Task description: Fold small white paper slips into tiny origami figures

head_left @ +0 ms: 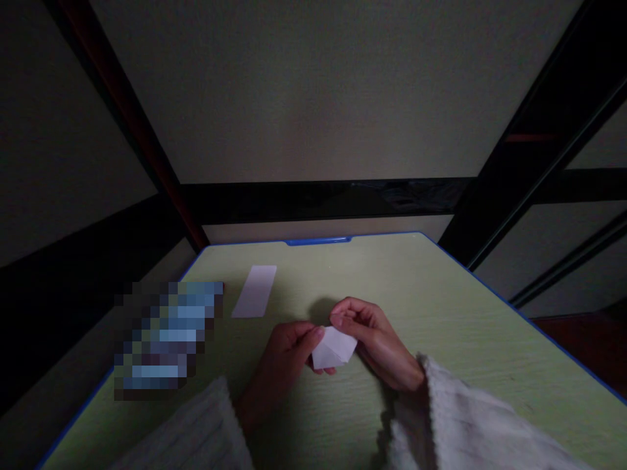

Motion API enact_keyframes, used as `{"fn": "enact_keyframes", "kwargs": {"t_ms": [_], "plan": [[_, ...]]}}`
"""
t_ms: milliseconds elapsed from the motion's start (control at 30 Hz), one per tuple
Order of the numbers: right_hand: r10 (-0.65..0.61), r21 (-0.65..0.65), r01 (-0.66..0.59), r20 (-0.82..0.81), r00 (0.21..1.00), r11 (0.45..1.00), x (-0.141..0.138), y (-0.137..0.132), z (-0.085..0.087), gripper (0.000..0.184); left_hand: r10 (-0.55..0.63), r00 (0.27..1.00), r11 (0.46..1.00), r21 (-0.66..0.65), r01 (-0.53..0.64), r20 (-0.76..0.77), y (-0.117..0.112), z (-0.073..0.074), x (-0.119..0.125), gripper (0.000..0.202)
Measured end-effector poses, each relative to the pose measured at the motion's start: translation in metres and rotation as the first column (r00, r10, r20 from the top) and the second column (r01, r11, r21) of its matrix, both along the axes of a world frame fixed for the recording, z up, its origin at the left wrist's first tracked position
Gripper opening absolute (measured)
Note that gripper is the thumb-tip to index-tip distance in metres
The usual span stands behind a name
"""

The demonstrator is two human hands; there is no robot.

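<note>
A small folded piece of white paper (333,349) is held between my two hands, just above the table. Its outline has several corners, and crease lines show on its face. My left hand (292,346) grips it from the left, thumb on top and fingertips showing beneath its lower edge. At the paper's upper right corner, my right hand (375,336) is closed with thumb and fingers pinching it. Part of the paper is covered by the fingers.
A flat white paper strip (255,292) lies on the pale green table (465,339), beyond my left hand. A blurred-out bluish rectangular thing (176,336) rests near the left edge. Blue trim with a raised lip (319,241) runs along the far side, before a wall panel (313,98).
</note>
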State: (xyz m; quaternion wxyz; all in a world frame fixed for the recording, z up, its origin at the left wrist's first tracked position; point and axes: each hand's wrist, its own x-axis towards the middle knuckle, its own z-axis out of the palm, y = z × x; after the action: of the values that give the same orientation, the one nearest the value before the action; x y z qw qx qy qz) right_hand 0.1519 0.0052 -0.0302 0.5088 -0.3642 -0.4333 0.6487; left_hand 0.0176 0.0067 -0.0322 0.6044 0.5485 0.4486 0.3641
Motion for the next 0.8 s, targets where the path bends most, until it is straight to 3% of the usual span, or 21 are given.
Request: {"fn": "enact_keyframes", "kwargs": {"t_ms": [133,233,600,800], "plan": [[0.082,-0.114,-0.109,-0.223,0.971,0.987,0.0023,0.0016,-0.002,0.011,0.048,0.993,0.998,-0.04,-0.044,0.107,0.0006,0.0013,-0.0021,0.027],[0.151,-0.107,-0.185,-0.265,0.952,0.977,0.0036,0.0018,-0.005,0.01,0.072,0.981,0.996,-0.063,-0.061,0.178,0.0008,0.0021,-0.0031,0.025],[0.193,-0.056,-0.205,-0.169,0.966,0.977,0.0028,-0.0007,-0.0016,0.009,0.039,0.971,0.998,-0.065,-0.024,0.234,0.002,-0.0031,-0.004,0.021],[0.138,0.03,-0.139,0.014,0.99,0.99,0.0007,-0.0008,-0.0031,0.018,0.069,0.973,0.996,-0.076,-0.053,0.22,0.0014,-0.0023,-0.0033,0.015]]}}
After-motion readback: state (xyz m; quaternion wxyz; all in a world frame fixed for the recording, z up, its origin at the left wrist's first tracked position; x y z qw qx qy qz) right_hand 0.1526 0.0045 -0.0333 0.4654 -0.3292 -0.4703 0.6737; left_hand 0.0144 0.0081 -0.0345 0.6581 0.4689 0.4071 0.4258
